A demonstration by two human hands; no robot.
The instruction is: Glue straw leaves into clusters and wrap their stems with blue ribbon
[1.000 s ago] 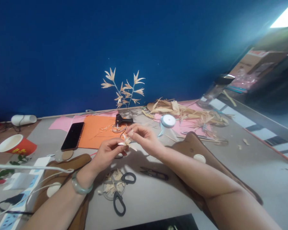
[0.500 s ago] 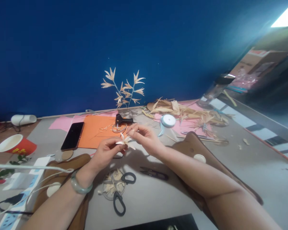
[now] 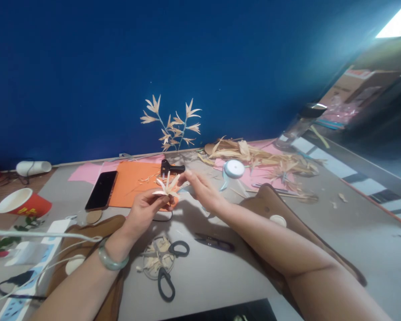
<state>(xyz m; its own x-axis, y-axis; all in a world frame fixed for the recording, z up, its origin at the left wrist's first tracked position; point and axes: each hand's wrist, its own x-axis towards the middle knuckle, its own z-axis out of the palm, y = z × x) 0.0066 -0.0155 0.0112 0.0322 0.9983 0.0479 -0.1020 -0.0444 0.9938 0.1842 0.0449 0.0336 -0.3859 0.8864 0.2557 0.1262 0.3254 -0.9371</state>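
Observation:
Between the thumb and fingers of my left hand [image 3: 145, 211] is a pale flower with pointed petals [image 3: 169, 189], apparently of dried husk. Its petals fan upward. My right hand [image 3: 202, 189] is at the flower's right side, fingers drawn together at a petal tip; the exact contact is partly hidden. Behind my hands, a black glue gun [image 3: 172, 168] lies at the edge of an orange sheet [image 3: 130, 183]. Nearer to me are scissors [image 3: 167, 285] across a small round dish of husk scraps [image 3: 150, 267], and dark thread snips [image 3: 215, 242].
Finished husk flowers on blue stems [image 3: 177, 125] stand against the blue wall. To the right are a ribbon roll [image 3: 234, 168], dried husks [image 3: 254, 154] and a brown pad [image 3: 267, 209]. A phone [image 3: 102, 189], paper cup [image 3: 23, 203] and power strip [image 3: 42, 263] with cables occupy the left.
The flower has tilted so its petals point more upward, and it has shifted slightly left and up with my left hand. My right hand has moved slightly right.

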